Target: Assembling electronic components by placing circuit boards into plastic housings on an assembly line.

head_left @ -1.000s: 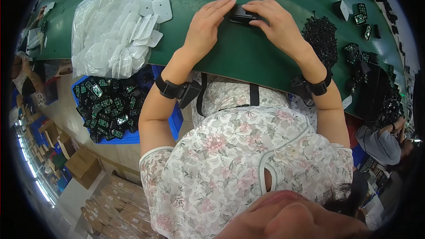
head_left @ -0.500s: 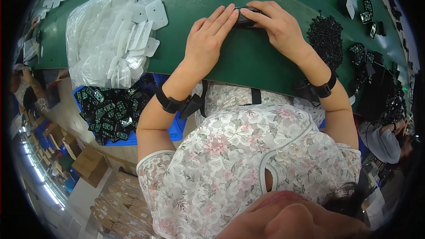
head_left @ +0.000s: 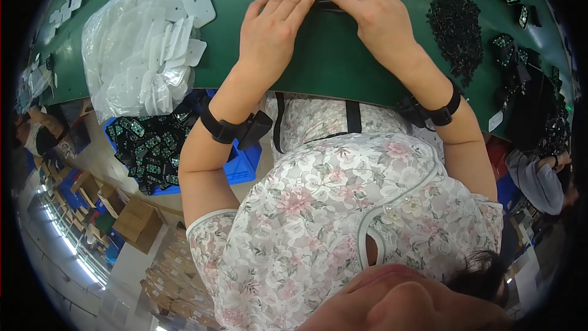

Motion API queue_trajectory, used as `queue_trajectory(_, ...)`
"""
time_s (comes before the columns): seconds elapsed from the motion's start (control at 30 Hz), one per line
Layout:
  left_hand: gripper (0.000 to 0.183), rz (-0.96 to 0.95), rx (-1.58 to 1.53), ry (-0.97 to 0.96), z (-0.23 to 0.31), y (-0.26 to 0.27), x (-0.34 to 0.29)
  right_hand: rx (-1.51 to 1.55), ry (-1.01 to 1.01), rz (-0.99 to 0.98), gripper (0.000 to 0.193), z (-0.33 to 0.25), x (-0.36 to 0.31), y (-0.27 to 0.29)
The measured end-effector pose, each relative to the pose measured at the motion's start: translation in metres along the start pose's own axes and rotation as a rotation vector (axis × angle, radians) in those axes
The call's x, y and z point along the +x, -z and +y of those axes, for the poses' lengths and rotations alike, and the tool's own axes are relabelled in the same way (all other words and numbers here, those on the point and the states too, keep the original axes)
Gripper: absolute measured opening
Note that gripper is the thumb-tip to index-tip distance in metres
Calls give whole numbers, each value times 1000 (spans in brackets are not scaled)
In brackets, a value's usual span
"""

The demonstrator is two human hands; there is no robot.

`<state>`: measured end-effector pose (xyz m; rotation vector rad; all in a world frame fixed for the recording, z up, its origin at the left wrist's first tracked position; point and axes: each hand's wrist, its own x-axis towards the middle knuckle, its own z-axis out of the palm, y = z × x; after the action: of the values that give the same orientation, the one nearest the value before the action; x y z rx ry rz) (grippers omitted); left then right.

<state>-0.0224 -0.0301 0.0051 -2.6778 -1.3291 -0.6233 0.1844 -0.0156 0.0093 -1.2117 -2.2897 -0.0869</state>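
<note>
Near the far edge of the view, a small black rectangular plastic case (head_left: 334,2) lies between my hands at the green table. My left hand (head_left: 272,32) has its fingers stretched together, their tips at the case's left end; its thumb is hidden. My right hand (head_left: 381,21) grips the case, thumb laid along the near side and fingers bent over the far right side. Parts of the case are covered by the fingers. A black band with a small box sits on each of my wrists.
A clear bag of white plastic plates (head_left: 138,49) lies at left on the green table (head_left: 318,73). Below it stands a blue bin (head_left: 245,168) of black parts with green boards. A pile of small black pieces (head_left: 454,34) and more black parts (head_left: 505,49) lie at right.
The view has shifted, so both hands and the case sit higher in the picture. My right thumb now reaches farther left, close to the left fingertips. The case stays between the hands.
</note>
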Motion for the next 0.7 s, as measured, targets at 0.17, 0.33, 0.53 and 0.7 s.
queue_trajectory(0.17,59,-12,-40,6,-4,7,2,182,226,345,39,3,9,-4)
queue_trajectory(0.33,51,587,-519,-269,-25,-41,16,243,93,91,37,-8,13,17)
queue_trajectory(0.53,52,558,-460,-276,-26,-39,13,285,71,94,37,-21,19,40)
queue_trajectory(0.7,55,646,-402,-269,-20,-49,13,187,203,532,39,-15,9,2)
